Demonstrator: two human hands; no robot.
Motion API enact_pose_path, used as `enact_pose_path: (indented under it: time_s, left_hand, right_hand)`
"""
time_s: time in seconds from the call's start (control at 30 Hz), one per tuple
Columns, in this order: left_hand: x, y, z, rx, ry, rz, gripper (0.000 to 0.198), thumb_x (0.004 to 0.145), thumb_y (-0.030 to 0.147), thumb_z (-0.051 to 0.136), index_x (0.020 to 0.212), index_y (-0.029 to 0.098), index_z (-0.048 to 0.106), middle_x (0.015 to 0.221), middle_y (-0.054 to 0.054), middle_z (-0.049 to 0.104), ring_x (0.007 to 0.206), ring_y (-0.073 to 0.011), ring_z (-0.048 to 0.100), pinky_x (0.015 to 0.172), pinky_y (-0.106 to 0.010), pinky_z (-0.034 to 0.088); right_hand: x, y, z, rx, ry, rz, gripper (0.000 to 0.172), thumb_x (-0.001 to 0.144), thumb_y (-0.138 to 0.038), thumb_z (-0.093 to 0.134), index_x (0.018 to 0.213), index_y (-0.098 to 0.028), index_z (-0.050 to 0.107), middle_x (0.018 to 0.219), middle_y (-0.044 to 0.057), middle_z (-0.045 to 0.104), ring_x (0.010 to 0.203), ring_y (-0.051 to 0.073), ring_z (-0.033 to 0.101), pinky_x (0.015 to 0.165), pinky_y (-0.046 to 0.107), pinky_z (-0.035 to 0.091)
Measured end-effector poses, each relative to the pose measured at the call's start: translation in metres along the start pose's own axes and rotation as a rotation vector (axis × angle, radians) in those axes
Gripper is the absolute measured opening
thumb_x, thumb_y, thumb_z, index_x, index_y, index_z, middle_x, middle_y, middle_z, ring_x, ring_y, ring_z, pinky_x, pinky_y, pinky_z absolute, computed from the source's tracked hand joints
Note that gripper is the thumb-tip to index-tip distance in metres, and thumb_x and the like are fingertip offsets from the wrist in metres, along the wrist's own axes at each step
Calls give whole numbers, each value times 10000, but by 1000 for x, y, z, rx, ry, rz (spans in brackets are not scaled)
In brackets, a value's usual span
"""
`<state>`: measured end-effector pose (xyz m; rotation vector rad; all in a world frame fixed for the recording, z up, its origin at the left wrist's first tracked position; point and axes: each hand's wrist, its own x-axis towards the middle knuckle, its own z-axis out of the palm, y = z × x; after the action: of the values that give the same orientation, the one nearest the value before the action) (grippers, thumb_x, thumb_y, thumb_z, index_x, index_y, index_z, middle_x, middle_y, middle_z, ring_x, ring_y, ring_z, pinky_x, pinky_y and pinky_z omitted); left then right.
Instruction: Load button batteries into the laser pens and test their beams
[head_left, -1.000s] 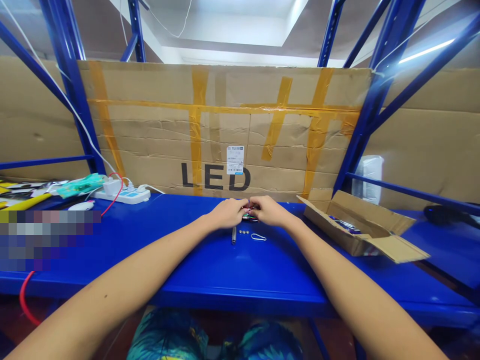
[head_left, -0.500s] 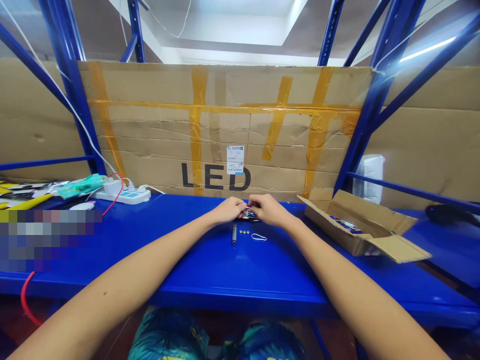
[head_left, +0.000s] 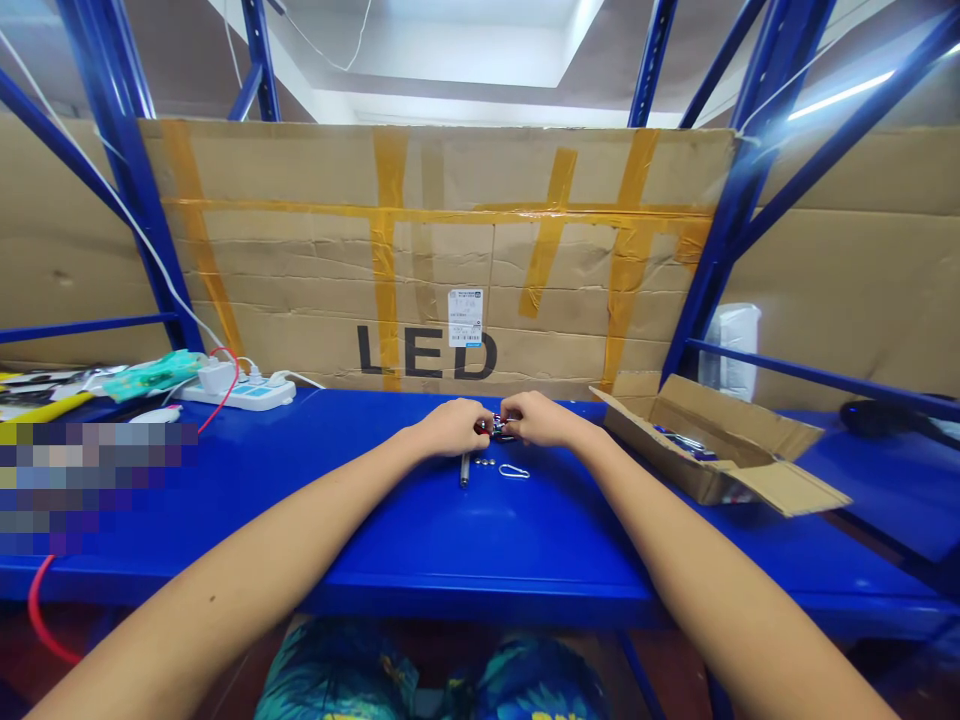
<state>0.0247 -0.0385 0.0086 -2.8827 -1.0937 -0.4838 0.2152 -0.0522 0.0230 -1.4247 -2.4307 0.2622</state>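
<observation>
Near the back of the glossy blue metal tabletop (head_left: 480,540), pinching a small, shiny red-and-silver cluster (head_left: 495,428) at the nearly closed fingertips of the bare left hand (head_left: 454,428). Bending the bare right hand (head_left: 534,420) in at its other side, too hidden to tell whether gripping. Having a slim grey metal cylinder (head_left: 465,471) lying just in front.

left hand (head_left: 454,428) shifts toward six o'clock
it overlaps the twelve-o'clock end of the metal rod (head_left: 465,471), bare half a second ago; green on the small parts (head_left: 498,428) drops from sight.
</observation>
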Motion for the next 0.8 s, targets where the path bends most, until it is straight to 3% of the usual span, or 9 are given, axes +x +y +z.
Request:
enact_pose_path:
  time_s: [0.3,0.53,0.8]
  left_hand:
    - [7,10,-4,227,-114,195,255,698,143,568,847,234,753,777,-68,703,820,-239,607,716,-324,410]
    - [6,7,-5,176,-151,200,253,726,138,577,874,244,753,813,-37,723,798,-211,611,706,-296,407]
    - [0,1,-12,69,-144,97,190,720,184,578,857,205,708,793,-46,684,776,-197,579,660,-277,383]
  right_hand:
    - [0,6,-1,1,-70,45,76,734,-139,569,783,-172,615,588,4,628,503,129,576,517,225,379]
    - [-1,6,1,38,-113,55,42,741,-146,572,771,-170,589,594,-4,612,499,131,603,475,205,399]
    - [2,10,4,135,-129,66,26,780,-147,543,793,-167,554,620,24,645,547,151,635,470,211,448]
